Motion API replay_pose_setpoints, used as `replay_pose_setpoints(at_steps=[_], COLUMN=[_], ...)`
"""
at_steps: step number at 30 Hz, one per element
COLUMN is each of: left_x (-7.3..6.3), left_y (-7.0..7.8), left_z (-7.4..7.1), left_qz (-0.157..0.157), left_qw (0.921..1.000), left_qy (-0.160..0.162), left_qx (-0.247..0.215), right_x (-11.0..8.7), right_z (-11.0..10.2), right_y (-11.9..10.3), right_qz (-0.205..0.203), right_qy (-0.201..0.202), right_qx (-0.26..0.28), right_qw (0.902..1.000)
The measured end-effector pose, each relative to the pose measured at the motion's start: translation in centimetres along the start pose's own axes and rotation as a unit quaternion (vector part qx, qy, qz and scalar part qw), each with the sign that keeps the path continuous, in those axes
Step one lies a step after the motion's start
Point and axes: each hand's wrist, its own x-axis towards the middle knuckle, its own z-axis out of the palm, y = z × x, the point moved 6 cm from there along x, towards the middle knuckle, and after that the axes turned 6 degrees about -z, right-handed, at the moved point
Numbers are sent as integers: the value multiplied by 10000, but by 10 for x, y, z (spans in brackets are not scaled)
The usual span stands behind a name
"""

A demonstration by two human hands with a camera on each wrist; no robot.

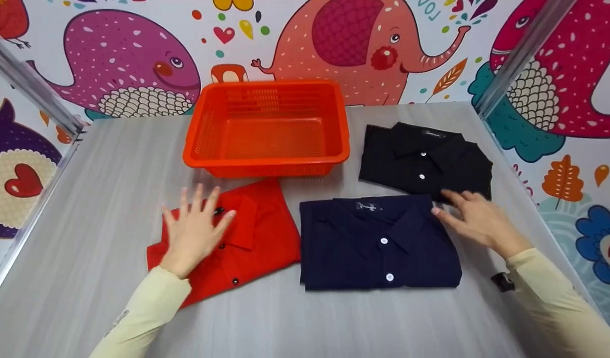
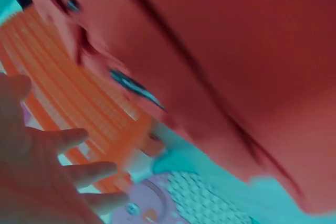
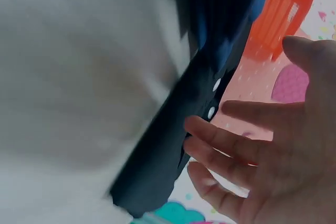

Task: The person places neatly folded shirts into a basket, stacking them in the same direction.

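Note:
In the head view a folded red shirt with dark buttons lies slanted on the left. My left hand is over its collar side, fingers spread and nothing held. A folded navy shirt with white buttons lies to its right, collar toward the back. Behind that is a folded black shirt, slightly turned. My right hand is at the navy shirt's right upper corner, its fingertips overlapping the black shirt's front edge. The right wrist view shows these fingers loosely bent beside the black shirt, gripping nothing.
An orange plastic basket with perforated sides stands at the back, behind the red and navy shirts. Walls printed with cartoon animals border the grey table at the back and sides. Metal posts mark the back corners.

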Motion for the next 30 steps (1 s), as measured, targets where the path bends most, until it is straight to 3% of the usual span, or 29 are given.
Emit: replay_pose_setpoints(at_steps=[5, 10, 13, 16, 20, 24, 30], left_x=[-1, -9, -14, -16, -16, -14, -10], left_y=[41, 82, 101, 115, 126, 128, 127], left_z=[7, 15, 24, 33, 43, 52, 61], left_qz=[302, 995, 1414, 1611, 1272, 531, -558], left_qw=[9995, 9950, 9880, 9739, 9523, 9321, 8939], left_qy=[-74, 103, -115, -715, -1748, -2549, -3005], left_qx=[113, -13, -616, -1428, -2156, -2519, -3280], right_x=[-7, -14, -18, -20, -22, -23, -27], right_z=[6, 12, 16, 18, 20, 23, 33], right_y=[-16, -27, -31, -34, -33, -28, -22], right_qz=[-162, -140, 23, 83, 200, 499, 1066], right_qy=[-171, -248, -377, -479, -449, -343, -581], right_qx=[39, 211, 398, 516, 798, 1399, 1876], right_qw=[9997, 9994, 9985, 9975, 9956, 9883, 9747])
